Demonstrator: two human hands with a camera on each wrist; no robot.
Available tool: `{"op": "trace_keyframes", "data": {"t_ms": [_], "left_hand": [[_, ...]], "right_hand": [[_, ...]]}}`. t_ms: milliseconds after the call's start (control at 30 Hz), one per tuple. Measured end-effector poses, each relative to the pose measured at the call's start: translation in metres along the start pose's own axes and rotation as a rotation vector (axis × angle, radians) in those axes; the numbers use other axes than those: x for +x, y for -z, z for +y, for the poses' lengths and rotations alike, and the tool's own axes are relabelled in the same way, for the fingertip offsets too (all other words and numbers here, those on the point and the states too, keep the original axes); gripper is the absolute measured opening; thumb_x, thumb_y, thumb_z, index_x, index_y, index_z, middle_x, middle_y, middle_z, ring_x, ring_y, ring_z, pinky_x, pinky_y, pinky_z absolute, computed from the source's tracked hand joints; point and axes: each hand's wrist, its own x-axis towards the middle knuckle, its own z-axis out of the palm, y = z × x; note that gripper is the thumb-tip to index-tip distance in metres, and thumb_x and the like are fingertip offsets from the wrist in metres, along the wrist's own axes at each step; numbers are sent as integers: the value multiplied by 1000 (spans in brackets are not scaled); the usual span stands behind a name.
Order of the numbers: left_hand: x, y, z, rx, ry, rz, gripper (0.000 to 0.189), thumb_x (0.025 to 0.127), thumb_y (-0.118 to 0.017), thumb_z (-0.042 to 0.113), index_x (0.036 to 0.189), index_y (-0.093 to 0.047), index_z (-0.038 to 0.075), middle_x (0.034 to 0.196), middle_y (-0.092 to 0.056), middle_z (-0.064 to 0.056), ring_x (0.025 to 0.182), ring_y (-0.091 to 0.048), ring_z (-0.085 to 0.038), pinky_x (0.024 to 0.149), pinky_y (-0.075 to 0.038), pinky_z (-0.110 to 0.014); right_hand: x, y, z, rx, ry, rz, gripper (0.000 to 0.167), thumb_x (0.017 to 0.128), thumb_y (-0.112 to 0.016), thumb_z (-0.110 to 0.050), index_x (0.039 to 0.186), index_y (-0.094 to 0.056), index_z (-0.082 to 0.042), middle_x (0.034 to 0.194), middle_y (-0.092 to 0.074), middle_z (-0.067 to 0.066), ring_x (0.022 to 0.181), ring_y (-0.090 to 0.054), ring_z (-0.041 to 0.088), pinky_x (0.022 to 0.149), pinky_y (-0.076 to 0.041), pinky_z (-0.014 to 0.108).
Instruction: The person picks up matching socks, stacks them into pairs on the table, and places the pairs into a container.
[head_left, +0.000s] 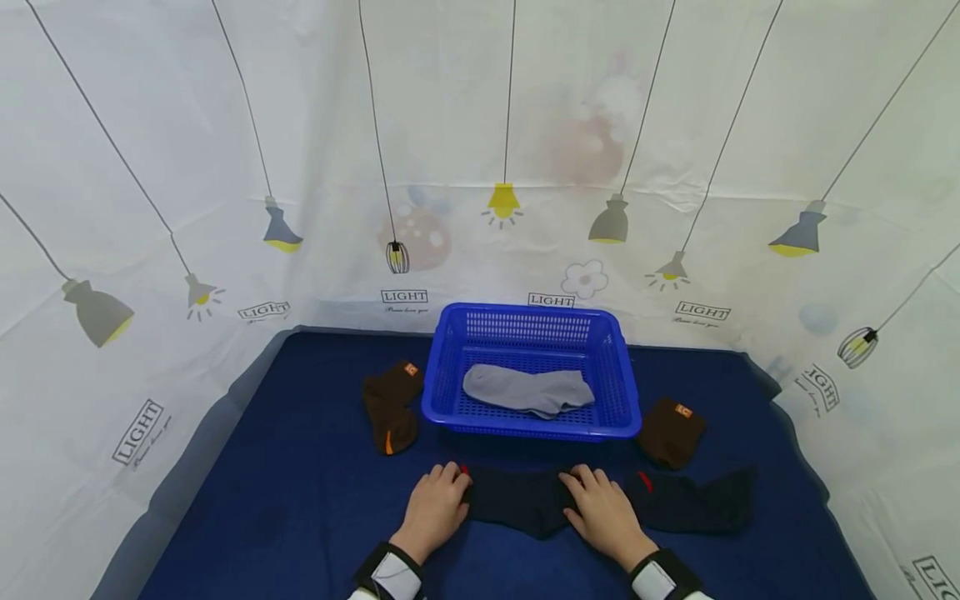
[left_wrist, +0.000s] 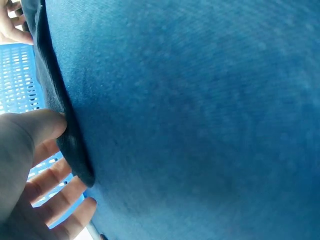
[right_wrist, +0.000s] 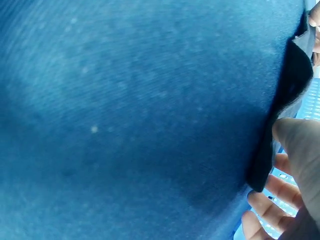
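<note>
A dark sock (head_left: 517,498) lies stretched sideways on the dark blue cloth between both hands. My left hand (head_left: 435,507) pinches its left end, beside a small red mark. At the other end, my right hand (head_left: 603,512) grips the sock between thumb and fingers. The left wrist view has the left thumb (left_wrist: 47,125) over the near edge of the sock (left_wrist: 72,142), fingers beyond it. Likewise, the right thumb (right_wrist: 292,132) presses the sock edge (right_wrist: 265,155) in the right wrist view. Just right of the right hand lies another dark sock (head_left: 701,504) with a red mark.
Behind the hands stands a blue plastic basket (head_left: 532,431) with a grey sock (head_left: 528,390) in it. One brown sock (head_left: 390,404) lies left of the basket, another brown sock (head_left: 671,433) to its right. A white printed curtain (head_left: 465,150) borders the cloth-covered table (head_left: 255,500).
</note>
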Motion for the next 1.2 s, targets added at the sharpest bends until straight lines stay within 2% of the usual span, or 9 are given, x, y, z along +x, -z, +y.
{"op": "trace_keyframes", "data": {"t_ms": [233,500,667,933,1100,1200], "left_hand": [[-1,-4,1,3,4,26,33,64,-80,25,92,-66,16,85,-52,-2,74,-50,-20,57,-40,-32],[-1,9,5,-30,8,-18,28,68,-77,25,92,-65,16,86,-53,-1,74,-50,-19,60,-41,-32],[-2,19,7,-25,-11,-22,27,70,-77,26,93,-64,18,86,-53,0,74,-50,-18,61,-41,-31],[-1,21,5,-21,-37,43,29,66,-78,24,90,-64,17,86,-53,1,74,-50,-18,61,-41,-31],[-1,21,5,-20,-41,39,28,67,-78,24,90,-64,17,85,-53,1,73,-50,-18,61,-41,-31],[-1,21,6,-27,-38,13,27,68,-78,25,90,-64,17,84,-52,1,73,-50,-18,60,-41,-31]], "right_hand": [[-1,-1,1,6,-14,6,48,76,-72,-31,118,-59,-12,109,-54,7,88,-53,23,67,-44,37],[-8,8,9,-11,-39,120,47,73,-75,-29,115,-61,-15,107,-56,5,90,-55,24,68,-45,41],[-19,14,27,-68,-104,130,48,73,-74,-31,116,-61,-17,111,-56,6,97,-54,27,72,-45,46],[-48,23,66,-94,-234,147,53,69,-77,-30,116,-61,-13,115,-54,14,103,-51,35,71,-42,55],[-63,26,81,-95,-291,77,57,69,-75,-35,120,-59,-14,117,-53,16,102,-52,38,65,-44,57],[-68,25,84,-73,-310,30,57,71,-73,-36,122,-58,-14,117,-52,17,99,-53,38,60,-45,55]]}}
